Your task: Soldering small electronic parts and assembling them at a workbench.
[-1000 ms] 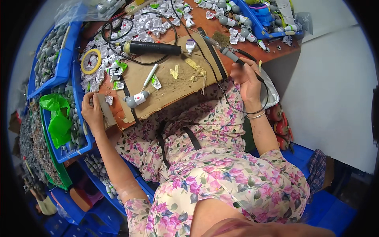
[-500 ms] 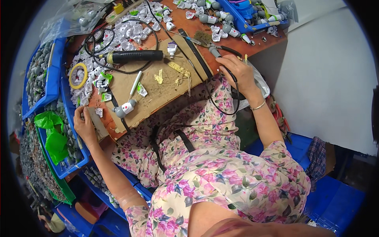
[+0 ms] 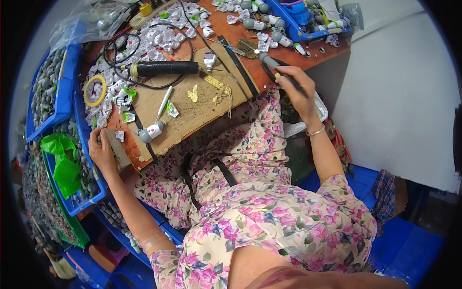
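My right hand (image 3: 299,91) is closed round a grey-handled soldering iron (image 3: 269,60) at the table's right front edge. Its pale tip points at a rough brown lump (image 3: 249,48) on the tabletop. My left hand (image 3: 102,151) rests at the left front corner with bent fingers, beside a flat greyish strip (image 3: 118,147); whatever its fingers grip is hidden. Between the hands lies a cardboard sheet (image 3: 187,115). On it are a small white-and-grey toy figure (image 3: 151,131), a white pen-like tool (image 3: 164,102), a green-and-white shell piece (image 3: 172,109) and yellow scraps (image 3: 192,94).
A thick black tool (image 3: 166,68) with a looped cord lies across the cardboard's far side. White plastic shells (image 3: 161,41) pile up behind it, next to a yellow tape ring (image 3: 95,91). Blue trays of grey parts stand left (image 3: 67,106) and far right (image 3: 303,34).
My right hand has turned and shifted slightly right, and the iron's tip now shows at the brown lump. The cord loop below that hand has gone from sight. My left hand stays nearly still.
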Demonstrator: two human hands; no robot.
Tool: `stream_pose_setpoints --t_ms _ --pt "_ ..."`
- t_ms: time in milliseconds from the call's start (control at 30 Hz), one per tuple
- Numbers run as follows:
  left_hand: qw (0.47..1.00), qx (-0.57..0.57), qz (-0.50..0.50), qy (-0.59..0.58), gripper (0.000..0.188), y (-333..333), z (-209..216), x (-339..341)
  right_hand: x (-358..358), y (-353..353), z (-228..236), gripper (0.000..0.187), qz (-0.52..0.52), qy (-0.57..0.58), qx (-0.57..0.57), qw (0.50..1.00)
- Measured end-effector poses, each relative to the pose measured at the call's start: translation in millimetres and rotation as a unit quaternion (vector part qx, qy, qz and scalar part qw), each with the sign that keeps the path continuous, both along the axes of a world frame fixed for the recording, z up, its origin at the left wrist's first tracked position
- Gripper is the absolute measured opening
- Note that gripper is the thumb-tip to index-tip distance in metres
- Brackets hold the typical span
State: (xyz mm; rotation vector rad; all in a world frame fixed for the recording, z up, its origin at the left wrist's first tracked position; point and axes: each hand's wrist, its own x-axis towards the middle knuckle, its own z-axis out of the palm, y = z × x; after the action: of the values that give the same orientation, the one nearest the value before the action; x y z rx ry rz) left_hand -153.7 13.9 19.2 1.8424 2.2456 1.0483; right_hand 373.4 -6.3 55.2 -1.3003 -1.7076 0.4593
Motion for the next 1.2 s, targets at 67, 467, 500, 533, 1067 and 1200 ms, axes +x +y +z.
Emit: stream_pose_setpoints --t_ms 67,467,500,533,1067,1200 --pt "1.0 0.019 -0.018 0.002 0.018 1.0 -2.0 -4.9 -4.1 -1.5 0.8 0.025 -0.005 0.356 -0.124 0.926" --pt "0.997 0.065 -0.028 0.04 0.015 -2.0 2.0 3.2 -117.2 25.2 -5.1 0.029 0.158 0.49 -0.235 0.824" --pt "0.996 0.067 -0.03 0.046 0.015 -0.8 5.6 6.6 -130.7 27.5 -2.1 0.029 0.169 0.49 -0.243 0.82" --pt "0.995 0.08 -0.035 0.043 0.014 1.1 3.1 5.5 -144.4 29.4 0.9 0.029 0.178 0.453 -0.253 0.836" --pt "0.997 0.066 -0.008 0.037 0.011 -3.1 4.4 5.7 -265.3 54.7 -18.0 0.027 0.258 0.408 -0.34 0.807" --pt "0.996 0.074 -0.008 0.044 0.01 -2.3 3.5 5.7 -269.6 56.9 -17.8 0.028 0.261 0.4 -0.341 0.81"
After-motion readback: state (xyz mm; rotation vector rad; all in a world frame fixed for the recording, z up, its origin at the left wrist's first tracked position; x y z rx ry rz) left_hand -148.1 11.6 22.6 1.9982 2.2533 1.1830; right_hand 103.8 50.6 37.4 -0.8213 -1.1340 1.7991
